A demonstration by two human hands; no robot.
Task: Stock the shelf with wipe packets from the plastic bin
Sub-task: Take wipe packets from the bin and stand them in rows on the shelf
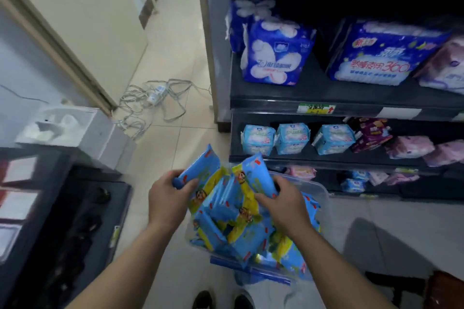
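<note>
A clear plastic bin (pixel 322 192) sits on the floor in front of the dark shelf (pixel 351 104), full of several blue and yellow wipe packets (pixel 241 231). My left hand (pixel 167 198) grips one blue wipe packet (pixel 199 167) that sticks up above the bin's left side. My right hand (pixel 285 202) grips another wipe packet (pixel 258 174) raised over the bin's middle. Both hands are just above the pile.
The shelf holds blue pad packs (pixel 275 54) on the upper board and small light-blue packs (pixel 292 138) below. A tangle of cables (pixel 153 100) lies on the tiled floor at left. A dark counter (pixel 57 221) stands at my left.
</note>
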